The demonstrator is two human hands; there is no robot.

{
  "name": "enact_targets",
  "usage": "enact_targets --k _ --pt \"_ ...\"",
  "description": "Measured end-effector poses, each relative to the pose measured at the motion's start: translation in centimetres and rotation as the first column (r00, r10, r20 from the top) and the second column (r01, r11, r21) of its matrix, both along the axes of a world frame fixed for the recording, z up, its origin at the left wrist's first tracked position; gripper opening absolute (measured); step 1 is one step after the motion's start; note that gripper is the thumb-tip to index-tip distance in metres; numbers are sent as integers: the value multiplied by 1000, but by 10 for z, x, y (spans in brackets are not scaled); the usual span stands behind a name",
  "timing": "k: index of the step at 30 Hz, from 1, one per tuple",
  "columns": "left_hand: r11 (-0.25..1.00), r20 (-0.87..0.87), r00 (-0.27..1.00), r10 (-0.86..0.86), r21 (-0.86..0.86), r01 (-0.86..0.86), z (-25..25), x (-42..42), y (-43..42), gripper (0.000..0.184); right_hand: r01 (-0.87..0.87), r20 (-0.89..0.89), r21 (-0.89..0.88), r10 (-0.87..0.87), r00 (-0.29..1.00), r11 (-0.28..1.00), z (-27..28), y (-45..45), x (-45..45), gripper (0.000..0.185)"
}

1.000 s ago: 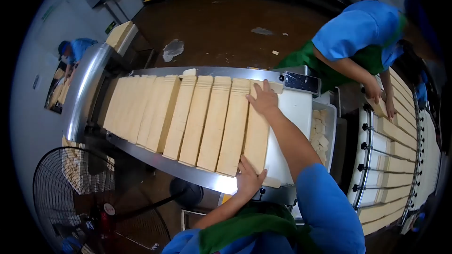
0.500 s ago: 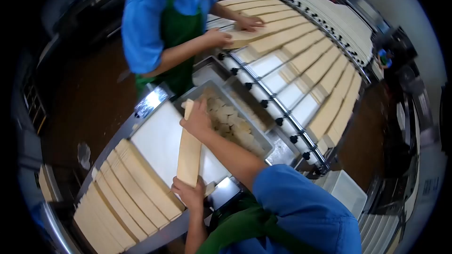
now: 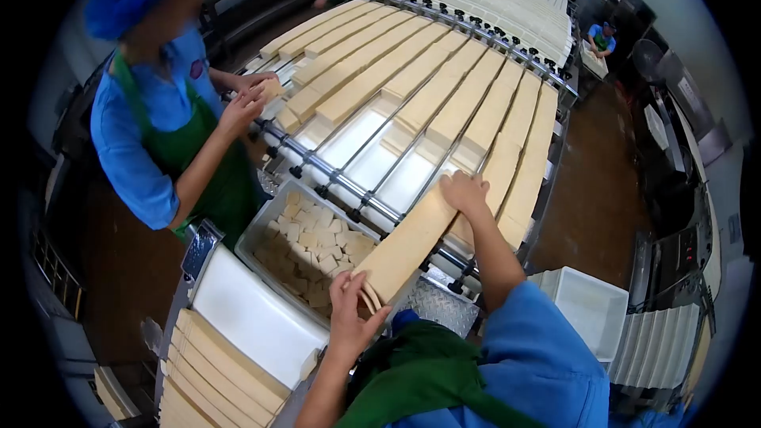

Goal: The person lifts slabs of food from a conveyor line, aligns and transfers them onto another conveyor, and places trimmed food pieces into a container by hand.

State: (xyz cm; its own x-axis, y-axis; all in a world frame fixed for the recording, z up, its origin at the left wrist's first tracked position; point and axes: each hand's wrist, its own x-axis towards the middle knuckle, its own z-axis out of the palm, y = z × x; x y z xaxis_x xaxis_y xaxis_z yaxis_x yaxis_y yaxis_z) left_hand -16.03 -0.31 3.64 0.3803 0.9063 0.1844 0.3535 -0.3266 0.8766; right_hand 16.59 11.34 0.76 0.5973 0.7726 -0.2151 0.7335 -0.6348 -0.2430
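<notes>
A long, flat, pale strip that looks like dough [image 3: 414, 239] stretches between my two hands, over the front rail of the conveyor. My left hand [image 3: 354, 313] grips its near end, where the edges of a few layers show between thumb and fingers. On its far end, above the conveyor lanes, my right hand [image 3: 468, 192] is closed with fingers bent over the edge. More pale strips [image 3: 507, 162] lie in the lanes beside and beyond that hand. Below and left of the held strip is a grey bin [image 3: 261, 250] with many small dough pieces [image 3: 317, 242].
Metal rail with black knobs [image 3: 369, 200] crosses the conveyor's front. A white board [image 3: 246, 305] and a row of stacked strips [image 3: 214, 372] are at lower left. A co-worker [image 3: 170, 123] stands left, hands at the lanes. A white tub [image 3: 590, 309] is at right.
My hands have gone from the white board to the conveyor's front, a strip held between them. The view has swung, bringing more of the conveyor into sight. The co-worker's hands have lifted a small piece.
</notes>
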Motion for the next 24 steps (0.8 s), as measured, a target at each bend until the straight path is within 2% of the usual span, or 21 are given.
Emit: enact_targets --k 2,4,6,7,8,10,14,16,18,19,20,21,22,23,24 --pt "999 -50 997 -51 9 51 6 13 4 71 -97 17 -12 97 995 995 -6 16 22 68" --pt "984 10 998 -68 -164 68 1 24 5 70 -116 -36 -43 114 993 992 -4 24 32 68" --pt "991 -12 999 -50 -126 48 -10 31 7 69 -93 -67 -62 89 994 994 -9 29 38 68" --pt "995 -22 999 -23 -93 21 -14 36 10 67 -84 29 -20 85 996 996 -20 30 41 64" --pt "995 -27 999 -26 -94 23 -16 42 13 67 -81 24 -21 82 996 996 -28 32 45 64" --pt "983 94 995 -21 -181 38 -17 54 18 66 -52 110 134 37 993 990 -43 35 54 61" --pt "976 45 998 -50 -209 58 -16 78 30 62 -54 88 29 51 995 998 -12 32 52 55" --pt "990 -44 995 -89 -117 83 -24 90 37 57 -135 252 396 34 967 908 -18 19 40 54" --pt "993 -72 992 -103 -59 99 -29 102 40 57 -212 299 467 72 951 859 -32 3 14 57" --pt "993 -102 987 -120 -4 120 -32 109 43 57 -252 253 458 146 956 852 -45 -4 2 64" --pt "990 -38 993 -108 -94 104 -26 113 42 57 -169 -149 224 206 967 960 2 -17 -18 71" --pt "977 28 994 -101 -184 105 -22 113 41 57 -315 -68 419 375 924 851 -1 -38 -30 80" --pt "987 63 992 -106 -116 113 -31 110 42 60 -354 -346 338 465 815 872 44 -53 -36 90" --pt "992 100 989 -107 -51 112 -43 105 43 63 -407 -252 346 502 827 845 26 -65 -46 93" --pt "995 28 998 -60 81 58 -52 102 45 63 -466 -160 347 541 826 814 5 -77 -57 97"
